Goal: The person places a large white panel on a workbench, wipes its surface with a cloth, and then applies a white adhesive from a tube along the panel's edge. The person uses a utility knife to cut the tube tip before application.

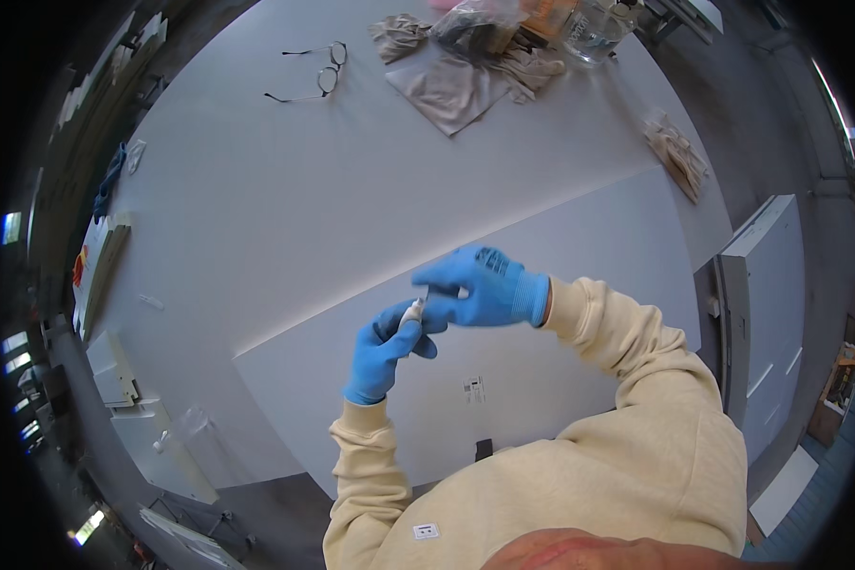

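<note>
My left hand (380, 356), in a blue work glove, is closed around a small white bottle (411, 312). The bottle is tilted, its narrow tip pointing up and a little right. Just above and to the right is my right hand (480, 287), gloved in the same blue. Its fingers are bent but apart, and their tips come close to the bottle's tip. Slight blur hides whether they touch it. Both hands are over a large white panel (579, 242) lying at an angle on the white table (247, 209). A small printed label (474, 390) is stuck to the panel.
Eyeglasses (328, 81) lie at the far left of the table. Beige gloves (399, 38), a grey cloth (446, 90) and a clear bottle (598, 33) are gathered at the far edge. More gloves (676, 160) lie at the right edge. White panels (769, 304) stand beyond the table's right side.
</note>
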The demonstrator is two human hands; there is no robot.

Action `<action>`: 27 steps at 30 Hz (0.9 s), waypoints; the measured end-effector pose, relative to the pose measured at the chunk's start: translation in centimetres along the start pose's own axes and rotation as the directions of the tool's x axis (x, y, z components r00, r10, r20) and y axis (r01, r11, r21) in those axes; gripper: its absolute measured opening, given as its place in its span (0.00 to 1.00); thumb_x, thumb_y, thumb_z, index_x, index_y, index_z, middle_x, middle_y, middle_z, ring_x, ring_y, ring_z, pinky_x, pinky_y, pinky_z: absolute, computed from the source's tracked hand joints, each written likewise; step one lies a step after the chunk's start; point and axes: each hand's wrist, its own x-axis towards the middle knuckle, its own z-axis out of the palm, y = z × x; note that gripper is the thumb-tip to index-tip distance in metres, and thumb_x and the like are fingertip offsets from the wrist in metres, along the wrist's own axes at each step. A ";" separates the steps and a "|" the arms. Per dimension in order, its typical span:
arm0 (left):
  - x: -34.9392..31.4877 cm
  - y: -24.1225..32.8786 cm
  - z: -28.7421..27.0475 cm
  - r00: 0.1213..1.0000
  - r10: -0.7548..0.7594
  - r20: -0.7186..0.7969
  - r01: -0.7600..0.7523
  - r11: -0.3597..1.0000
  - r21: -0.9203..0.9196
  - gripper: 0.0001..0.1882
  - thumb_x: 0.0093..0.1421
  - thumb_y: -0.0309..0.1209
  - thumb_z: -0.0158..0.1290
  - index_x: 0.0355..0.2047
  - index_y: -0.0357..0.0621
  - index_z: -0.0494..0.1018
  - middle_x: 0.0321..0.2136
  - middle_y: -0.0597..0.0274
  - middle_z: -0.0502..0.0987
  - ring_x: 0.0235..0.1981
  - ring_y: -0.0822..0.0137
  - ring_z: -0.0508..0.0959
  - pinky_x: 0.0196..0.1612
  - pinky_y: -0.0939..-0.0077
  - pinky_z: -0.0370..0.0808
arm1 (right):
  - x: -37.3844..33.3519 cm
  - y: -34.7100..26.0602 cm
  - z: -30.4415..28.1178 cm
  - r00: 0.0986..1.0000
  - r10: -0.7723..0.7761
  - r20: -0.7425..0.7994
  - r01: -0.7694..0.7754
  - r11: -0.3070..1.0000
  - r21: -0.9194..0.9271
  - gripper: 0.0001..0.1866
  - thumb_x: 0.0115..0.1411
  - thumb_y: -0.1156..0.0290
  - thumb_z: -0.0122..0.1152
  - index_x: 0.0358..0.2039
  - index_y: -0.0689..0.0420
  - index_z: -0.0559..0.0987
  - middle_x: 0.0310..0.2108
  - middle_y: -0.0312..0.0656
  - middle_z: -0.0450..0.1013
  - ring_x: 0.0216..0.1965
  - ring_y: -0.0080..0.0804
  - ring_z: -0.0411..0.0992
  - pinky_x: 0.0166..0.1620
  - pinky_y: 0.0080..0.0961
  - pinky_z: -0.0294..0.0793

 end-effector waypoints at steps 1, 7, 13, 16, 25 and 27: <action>0.5 0.1 0.7 0.999 -0.016 -0.041 0.015 1.000 -0.009 0.17 0.69 0.31 0.55 0.54 0.35 0.78 0.41 0.51 0.85 0.32 0.66 0.83 0.35 0.76 0.81 | 0.8 1.4 -1.1 0.991 -0.048 -0.122 0.043 0.998 -0.038 0.18 0.63 0.62 0.68 0.48 0.60 0.82 0.33 0.48 0.81 0.32 0.43 0.81 0.37 0.34 0.80; 2.4 0.5 2.2 0.996 0.091 0.013 -0.089 0.993 -0.081 0.18 0.70 0.32 0.55 0.55 0.34 0.77 0.42 0.49 0.85 0.32 0.67 0.84 0.37 0.76 0.81 | 3.8 0.7 -5.8 0.957 -0.256 0.137 0.249 0.966 0.069 0.14 0.62 0.67 0.68 0.45 0.60 0.83 0.33 0.50 0.81 0.32 0.47 0.80 0.38 0.33 0.81; 4.5 1.1 4.0 0.993 0.108 -0.039 -0.107 0.994 0.025 0.11 0.69 0.29 0.55 0.46 0.35 0.79 0.36 0.54 0.86 0.29 0.71 0.83 0.32 0.77 0.78 | 3.5 2.5 -5.3 0.959 -0.075 0.274 0.068 0.997 0.037 0.14 0.65 0.69 0.61 0.48 0.60 0.82 0.38 0.52 0.82 0.36 0.45 0.81 0.45 0.35 0.82; 6.2 0.0 4.5 0.923 0.382 -0.043 -0.313 0.812 0.493 0.08 0.66 0.25 0.55 0.44 0.38 0.80 0.31 0.57 0.85 0.26 0.70 0.83 0.30 0.76 0.76 | 3.3 4.0 -4.4 0.994 -0.065 0.093 0.060 0.997 0.049 0.17 0.65 0.72 0.59 0.54 0.60 0.80 0.36 0.52 0.82 0.35 0.45 0.81 0.44 0.34 0.82; 13.2 1.2 3.9 0.520 0.796 0.312 -0.362 -0.126 0.924 0.16 0.59 0.22 0.61 0.49 0.37 0.78 0.32 0.52 0.83 0.26 0.53 0.81 0.29 0.68 0.76 | 6.3 8.6 -7.8 0.995 0.004 -0.099 -0.005 1.000 -0.012 0.28 0.62 0.59 0.69 0.60 0.58 0.77 0.34 0.53 0.82 0.33 0.47 0.81 0.42 0.37 0.81; 16.4 2.8 2.2 0.433 0.856 0.283 -0.360 -0.124 0.925 0.23 0.58 0.25 0.63 0.55 0.38 0.76 0.38 0.49 0.83 0.31 0.50 0.82 0.34 0.65 0.77 | 10.1 12.8 -12.2 0.850 -0.194 -0.490 0.080 0.966 -0.244 0.26 0.57 0.54 0.74 0.50 0.58 0.82 0.36 0.49 0.82 0.36 0.46 0.81 0.45 0.36 0.81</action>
